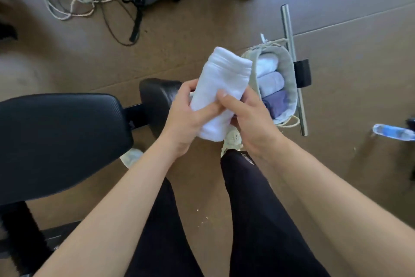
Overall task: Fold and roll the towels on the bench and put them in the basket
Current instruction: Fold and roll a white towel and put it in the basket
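In the centre of the frame I see the left hand (182,119) and the right hand (249,126) both curled around the rolled white towel (221,83), held just left of the basket (289,70) (three rolls (269,82) lie inside).

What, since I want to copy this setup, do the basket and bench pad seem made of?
Basket: soft matte grey cloth, its rim slumping, with pale rope handles. Bench pad: black with a faint textured sheen, probably vinyl or faux leather.
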A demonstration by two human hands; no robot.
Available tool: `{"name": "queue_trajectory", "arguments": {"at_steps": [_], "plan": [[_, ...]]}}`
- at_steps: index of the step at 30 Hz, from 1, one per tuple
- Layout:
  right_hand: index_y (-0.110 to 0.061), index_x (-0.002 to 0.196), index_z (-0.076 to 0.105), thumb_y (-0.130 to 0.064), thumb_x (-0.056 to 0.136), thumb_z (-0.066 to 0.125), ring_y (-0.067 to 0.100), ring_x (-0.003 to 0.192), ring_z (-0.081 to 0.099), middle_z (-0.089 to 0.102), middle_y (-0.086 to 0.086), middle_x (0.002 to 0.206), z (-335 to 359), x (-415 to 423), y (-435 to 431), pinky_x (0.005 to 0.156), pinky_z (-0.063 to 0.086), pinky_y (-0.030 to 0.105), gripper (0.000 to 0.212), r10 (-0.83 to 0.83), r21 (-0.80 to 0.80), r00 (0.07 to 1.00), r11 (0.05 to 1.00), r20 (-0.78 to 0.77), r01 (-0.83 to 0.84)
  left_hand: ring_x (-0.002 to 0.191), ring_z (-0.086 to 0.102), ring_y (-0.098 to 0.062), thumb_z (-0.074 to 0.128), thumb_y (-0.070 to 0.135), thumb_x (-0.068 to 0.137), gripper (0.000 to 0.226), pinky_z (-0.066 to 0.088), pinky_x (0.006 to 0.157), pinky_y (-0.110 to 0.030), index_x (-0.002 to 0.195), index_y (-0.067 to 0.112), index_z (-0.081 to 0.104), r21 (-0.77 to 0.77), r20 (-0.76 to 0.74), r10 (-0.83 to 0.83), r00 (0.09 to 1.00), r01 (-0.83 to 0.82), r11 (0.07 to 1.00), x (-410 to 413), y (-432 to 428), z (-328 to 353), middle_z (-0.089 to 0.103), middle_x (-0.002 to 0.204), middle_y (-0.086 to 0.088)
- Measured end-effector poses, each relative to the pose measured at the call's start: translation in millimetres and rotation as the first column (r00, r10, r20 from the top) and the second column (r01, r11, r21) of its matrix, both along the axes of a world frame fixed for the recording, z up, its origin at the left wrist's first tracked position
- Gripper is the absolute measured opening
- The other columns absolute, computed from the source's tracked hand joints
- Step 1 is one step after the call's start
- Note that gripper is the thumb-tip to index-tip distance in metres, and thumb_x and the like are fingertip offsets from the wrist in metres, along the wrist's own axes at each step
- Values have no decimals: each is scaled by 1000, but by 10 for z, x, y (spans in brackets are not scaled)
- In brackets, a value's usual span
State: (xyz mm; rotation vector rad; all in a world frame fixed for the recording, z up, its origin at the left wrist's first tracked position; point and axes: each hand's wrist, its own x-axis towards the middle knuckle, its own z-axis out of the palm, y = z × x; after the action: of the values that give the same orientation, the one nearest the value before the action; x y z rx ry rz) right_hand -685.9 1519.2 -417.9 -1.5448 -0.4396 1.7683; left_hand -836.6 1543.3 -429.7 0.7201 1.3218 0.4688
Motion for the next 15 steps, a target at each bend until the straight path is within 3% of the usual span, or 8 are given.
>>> {"name": "queue_trajectory", "arguments": {"at_steps": [4,8,10,12,14,15], "plan": [[-7,131,61,-21,103,59,35,114,70,71,19,124,-216,668,-118,98,57,51,31,-181,-95,982,978,47,185,108,72,-22,78,25,76,55,61,88,-37,127,17,58,-82,45,-118,992,121,989,713,72,-172,71,121,-4],[-6,133,60,-31,107,51,35,112,70,71,18,125,-722,1217,-181,97,57,50,37,-368,-220,920,894,139,391,106,70,-23,67,37,86,33,57,90,-35,116,24,67,-189,20,-196,980,197,962,1273,173,-506,72,121,-7],[-11,145,50,-39,107,47,30,116,67,65,12,134,-1026,1487,-194,97,57,47,47,-426,-278,877,835,221,475,116,67,-27,64,38,95,21,56,98,-39,113,26,66,-227,-68,-247,967,226,947,1456,257,-724,69,126,-6],[-15,153,41,-42,108,40,25,121,63,60,6,141,-1286,1720,-208,86,58,34,52,-472,-346,841,767,266,540,119,65,-24,63,35,100,13,56,100,-39,112,28,63,-223,-208,-346,915,300,927,1538,377,-988,67,124,1],[-12,151,43,-44,108,37,25,117,64,62,5,136,-1536,1893,-197,81,57,31,53,-499,-404,807,699,315,590,118,64,-21,65,36,99,22,55,103,-42,119,27,61,-190,-327,-426,843,383,904,1554,532,-1244,63,121,8],[-12,149,45,-45,108,36,26,115,65,64,5,133,-1653,1935,-174,86,58,35,53,-521,-419,792,672,318,611,118,62,-19,68,38,97,32,53,105,-45,125,27,58,-172,-376,-447,812,413,894,1546,618,-1367,61,121,10]]}}
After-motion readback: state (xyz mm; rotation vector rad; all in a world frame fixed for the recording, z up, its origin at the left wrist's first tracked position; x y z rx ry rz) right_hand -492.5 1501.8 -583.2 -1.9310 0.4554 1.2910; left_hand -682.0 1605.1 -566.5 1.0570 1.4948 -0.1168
